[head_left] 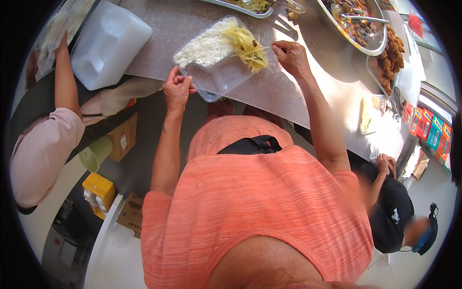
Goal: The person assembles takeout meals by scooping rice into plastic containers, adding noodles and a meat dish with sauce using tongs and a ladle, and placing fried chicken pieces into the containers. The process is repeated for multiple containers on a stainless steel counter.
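A clear plastic meal tray (224, 79) lies at the table's near edge, its near corner jutting past it. White rice (204, 49) fills its far-left compartment. Pale yellow shreds (250, 50) with dark red bits are heaped at its right, some hanging over the rim. The near compartments hold no food. My left hand (176, 91) is closed at the tray's left rim, thumb and finger pinching it. Just right of the shreds, my right hand (291, 57) hovers with fingers curled together; whatever they may hold is hidden.
Stacked clear trays (108, 45) stand at the left, beside a person in a pink sleeve (48, 144). A metal tray (240, 6) of shreds, tongs (291, 6), a large food basin (356, 24) with a spoon, and fried pieces (391, 60) lie beyond. Another person (392, 207) is at the right.
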`<state>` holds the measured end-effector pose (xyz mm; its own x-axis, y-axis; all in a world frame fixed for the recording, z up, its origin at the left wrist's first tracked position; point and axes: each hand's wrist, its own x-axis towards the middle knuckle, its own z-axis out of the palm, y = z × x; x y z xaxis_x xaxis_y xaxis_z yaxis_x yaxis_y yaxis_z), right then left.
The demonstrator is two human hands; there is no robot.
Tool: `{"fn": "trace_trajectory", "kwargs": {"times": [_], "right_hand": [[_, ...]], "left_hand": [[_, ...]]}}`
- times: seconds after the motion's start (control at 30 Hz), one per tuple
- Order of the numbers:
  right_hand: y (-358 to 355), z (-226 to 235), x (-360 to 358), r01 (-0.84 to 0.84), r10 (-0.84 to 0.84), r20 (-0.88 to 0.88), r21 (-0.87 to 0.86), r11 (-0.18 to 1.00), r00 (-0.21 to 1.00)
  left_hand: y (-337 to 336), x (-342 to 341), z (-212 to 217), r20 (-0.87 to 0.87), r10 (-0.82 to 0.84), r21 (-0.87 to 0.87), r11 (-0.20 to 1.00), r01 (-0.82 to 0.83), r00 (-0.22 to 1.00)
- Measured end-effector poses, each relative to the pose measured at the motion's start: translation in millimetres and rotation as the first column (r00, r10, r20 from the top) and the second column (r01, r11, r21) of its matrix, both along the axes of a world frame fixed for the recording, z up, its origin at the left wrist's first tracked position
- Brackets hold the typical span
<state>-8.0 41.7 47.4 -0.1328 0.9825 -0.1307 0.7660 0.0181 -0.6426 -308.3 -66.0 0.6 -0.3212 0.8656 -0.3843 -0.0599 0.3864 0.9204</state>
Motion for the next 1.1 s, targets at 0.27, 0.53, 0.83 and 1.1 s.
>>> {"fn": "trace_trajectory", "kwargs": {"times": [0.27, 0.53, 0.83, 1.1], "right_hand": [[17.4, -33.9, 24.7, -0.158, 0.144, 0.213, 0.047, 0.986, 0.966], [36.0, -39.7, -1.7, -0.382, 0.353, 0.421, -0.015, 0.924, 0.836], [35.3, -19.5, 45.2, -0.287, 0.273, 0.414, -0.031, 0.958, 0.868], [8.3, 0.8, 85.5, -0.249, 0.235, 0.093, 0.197, 0.948, 0.967]], "left_hand": [[-14.2, 10.9, 4.2, -0.078, 0.045, -0.127, 0.990, -0.055, 0.996], [-31.7, 16.7, 6.2, -0.101, 0.097, -0.156, 0.981, -0.112, 0.990], [-27.9, 42.0, 13.0, -0.069, 0.090, -0.140, 0.985, -0.099, 0.994], [10.0, 118.9, 10.6, -0.027, -0.043, -0.123, 0.992, 0.039, 0.999]]}}
